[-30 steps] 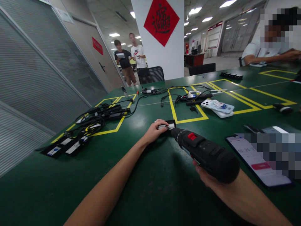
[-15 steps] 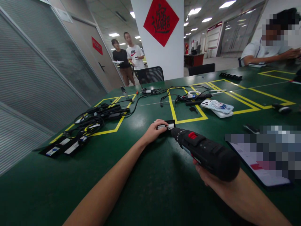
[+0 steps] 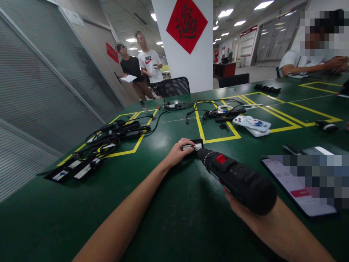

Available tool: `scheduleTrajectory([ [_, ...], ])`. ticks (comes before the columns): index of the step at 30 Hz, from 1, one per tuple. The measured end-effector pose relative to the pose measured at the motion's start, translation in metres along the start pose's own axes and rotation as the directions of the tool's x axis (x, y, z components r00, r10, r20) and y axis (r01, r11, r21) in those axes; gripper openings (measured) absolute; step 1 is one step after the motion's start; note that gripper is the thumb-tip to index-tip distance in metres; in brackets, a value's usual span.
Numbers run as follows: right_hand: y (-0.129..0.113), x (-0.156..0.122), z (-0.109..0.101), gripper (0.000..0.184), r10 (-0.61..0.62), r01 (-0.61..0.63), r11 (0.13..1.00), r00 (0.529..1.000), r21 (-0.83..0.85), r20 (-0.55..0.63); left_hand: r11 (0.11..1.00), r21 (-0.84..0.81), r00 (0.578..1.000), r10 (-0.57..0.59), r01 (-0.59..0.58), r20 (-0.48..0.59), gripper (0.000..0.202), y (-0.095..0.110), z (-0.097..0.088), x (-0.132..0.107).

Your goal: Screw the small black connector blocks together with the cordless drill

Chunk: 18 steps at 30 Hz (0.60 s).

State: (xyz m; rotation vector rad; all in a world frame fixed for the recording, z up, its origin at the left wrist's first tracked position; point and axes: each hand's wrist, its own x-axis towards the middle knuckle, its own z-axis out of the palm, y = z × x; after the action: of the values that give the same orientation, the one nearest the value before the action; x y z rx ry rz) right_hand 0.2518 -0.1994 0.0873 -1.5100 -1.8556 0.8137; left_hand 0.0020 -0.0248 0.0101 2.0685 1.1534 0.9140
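Observation:
My right hand (image 3: 240,209) is wrapped around the grip of a black cordless drill (image 3: 242,178) with a red switch on top. The drill points forward and left, its bit at a small black-and-silver part (image 3: 200,142) on the green table. My left hand (image 3: 181,150) pinches that part, fingers on top of its silver piece. Most of the part is hidden by my fingers and the drill's chuck, so I cannot tell whether the bit sits in a screw.
Bundled black cables (image 3: 120,133) lie left. More cables and tools (image 3: 223,112), with stacked phones (image 3: 253,125), lie ahead inside yellow tape. A large phone (image 3: 297,185) is at right. Two people (image 3: 149,65) stand beyond the table; another person (image 3: 308,62) sits at far right.
The drill's rear end has shifted slightly down and left, its tip staying at the part. My left hand holds still. The two standing people have moved left.

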Motion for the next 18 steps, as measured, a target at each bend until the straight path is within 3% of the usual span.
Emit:
scheduleTrajectory([
  [6,0.000,0.000,-0.002,0.026,-0.026,0.026,0.999,1.000,-0.040,0.008,1.000,0.003,1.000,0.013,-0.013,0.004,0.029,-0.001,0.001,0.001],
  [12,-0.003,0.001,-0.002,0.055,-0.034,0.034,0.999,0.999,-0.003,-0.029,1.000,0.000,1.000,0.019,-0.019,-0.001,0.031,-0.004,0.002,0.001],
  [18,0.007,-0.002,0.000,0.030,0.003,-0.003,1.000,1.000,0.013,0.024,1.000,-0.007,1.000,0.021,-0.021,0.005,0.032,-0.005,0.001,0.001],
])
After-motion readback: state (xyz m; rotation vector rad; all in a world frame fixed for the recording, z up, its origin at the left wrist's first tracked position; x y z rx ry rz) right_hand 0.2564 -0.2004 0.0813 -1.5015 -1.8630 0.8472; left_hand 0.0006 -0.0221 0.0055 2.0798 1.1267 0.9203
